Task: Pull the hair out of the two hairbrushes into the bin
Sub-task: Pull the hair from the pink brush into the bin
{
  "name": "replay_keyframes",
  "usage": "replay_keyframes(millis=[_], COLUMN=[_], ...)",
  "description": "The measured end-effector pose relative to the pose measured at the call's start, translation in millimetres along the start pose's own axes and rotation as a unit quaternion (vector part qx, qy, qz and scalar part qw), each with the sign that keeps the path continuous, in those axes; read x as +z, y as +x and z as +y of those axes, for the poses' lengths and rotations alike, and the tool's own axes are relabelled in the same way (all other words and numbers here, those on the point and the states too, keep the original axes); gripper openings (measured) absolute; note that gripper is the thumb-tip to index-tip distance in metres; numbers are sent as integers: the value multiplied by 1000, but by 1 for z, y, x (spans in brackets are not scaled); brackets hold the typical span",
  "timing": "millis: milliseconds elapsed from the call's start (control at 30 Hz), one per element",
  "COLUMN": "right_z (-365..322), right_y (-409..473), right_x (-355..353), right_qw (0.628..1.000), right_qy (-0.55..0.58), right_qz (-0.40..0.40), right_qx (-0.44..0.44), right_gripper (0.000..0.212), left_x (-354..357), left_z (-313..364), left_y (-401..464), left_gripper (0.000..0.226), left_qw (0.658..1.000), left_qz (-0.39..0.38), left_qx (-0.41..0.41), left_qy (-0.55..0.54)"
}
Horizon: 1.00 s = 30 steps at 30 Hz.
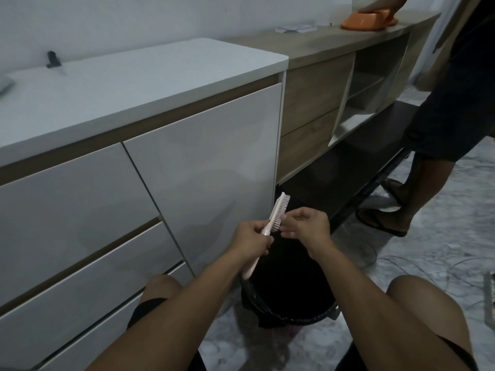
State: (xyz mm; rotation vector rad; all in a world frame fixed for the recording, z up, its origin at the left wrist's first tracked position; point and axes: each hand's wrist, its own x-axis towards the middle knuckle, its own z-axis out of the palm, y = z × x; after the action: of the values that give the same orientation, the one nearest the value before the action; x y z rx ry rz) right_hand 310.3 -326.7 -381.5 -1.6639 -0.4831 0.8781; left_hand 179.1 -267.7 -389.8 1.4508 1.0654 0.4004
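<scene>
A pale pink hairbrush (278,210) is held upright over a black bin (292,290) on the floor between my knees. My left hand (251,238) is wrapped around the brush's handle, whose end pokes out below the fist. My right hand (305,224) pinches at the lower bristles with fingertips together; any hair between them is too fine to make out. Only one brush is visible near my hands.
A white cabinet (134,183) with drawers stands close on the left. A wooden shelf unit (321,108) runs to the right. Another person (450,103) stands at the far right, a hand on an orange object (367,21) on the counter. Thin cables (428,266) lie on the floor.
</scene>
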Motion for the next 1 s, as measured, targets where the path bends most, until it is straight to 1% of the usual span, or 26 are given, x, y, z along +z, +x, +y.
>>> replay_keyframes(millis=[67,100,167,233,267,333,400,433,467,533,600,700,733,767,833,900,967,1000], right_z=[1,1,-3,-2,-2,-3,-5,-6,-6,-5,-5,-1,1,1,0,-2,-2,-2], right_y=[2,2,1,2,3,5,10,13,16,21,22,19,20,20,21,23,23,23], right_x=[1,0,5,5,5,3,-3,-6,-8,-10,-8,-4,-4,-3,-5,-7,-7,-7], right_qw=[999,999,999,999,999,999,996,994,992,990,990,998,998,998,993,989,989,991], right_qy=[9,14,19,12,14,20,22,25,26,23,3,-4,2,9,22,37,44,44], right_qz=[35,47,35,1,-7,18,76,98,116,140,138,68,58,68,117,144,139,124], right_qx=[-3,-6,-23,-30,-32,-36,-39,-38,-34,-24,-24,-12,-8,-8,-11,-4,-2,1], right_gripper=[4,6,22,39,41,31,12,6,4,5,7,13,17,17,6,13,13,11], left_x=[-2,-2,-9,-10,-10,-9,-9,-10,-10,-11,-12,-11,-10,-10,-9,-11,-11,-10], left_z=[-4,-5,-2,-1,-1,0,-1,-2,-2,-2,0,4,5,5,5,4,3,4], left_y=[1,1,-5,-5,-6,-7,-9,-9,-9,-9,-8,-7,-8,-8,-8,-8,-6,-6], left_gripper=[46,47,48,48,48,48,48,48,48,48,48,48,48,49,49,47,45,44], left_qw=[1000,1000,999,999,998,998,999,998,998,998,998,999,999,999,999,999,999,999], left_qz=[14,16,21,5,-3,-7,-4,-4,-5,-5,-4,-12,-18,-22,-30,-36,-42,-44], left_qx=[0,0,11,17,18,18,16,16,16,15,13,4,0,-4,-11,-17,-20,-21], left_qy=[17,22,36,48,52,53,52,53,55,57,56,42,37,32,24,19,13,9])
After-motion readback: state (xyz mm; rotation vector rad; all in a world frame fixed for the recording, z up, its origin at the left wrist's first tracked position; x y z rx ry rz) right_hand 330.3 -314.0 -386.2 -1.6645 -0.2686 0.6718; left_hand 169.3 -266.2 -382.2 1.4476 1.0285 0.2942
